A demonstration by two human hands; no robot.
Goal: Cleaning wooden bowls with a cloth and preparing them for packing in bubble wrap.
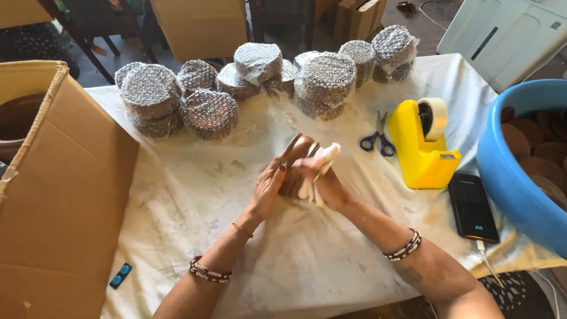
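brown clay pot (295,155) upright between left hand (267,190), right hand (323,177) grip.

A yellow tape dispenser (420,150), blue-handled scissors (378,139), a blue tub (511,177), a paint-flecked white cloth (195,189) and silvery bubble-wrapped bundles (209,112).

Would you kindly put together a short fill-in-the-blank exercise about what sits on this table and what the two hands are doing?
1. The tape dispenser on the white cloth is coloured ____.
2. Just left of the dispenser lie ____ with blue handles.
3. The left hand and right hand together hold a stack of brown ____.
4. The round bundles at the table's far edge are wrapped in ____ wrap.

Missing words: yellow; scissors; discs; bubble
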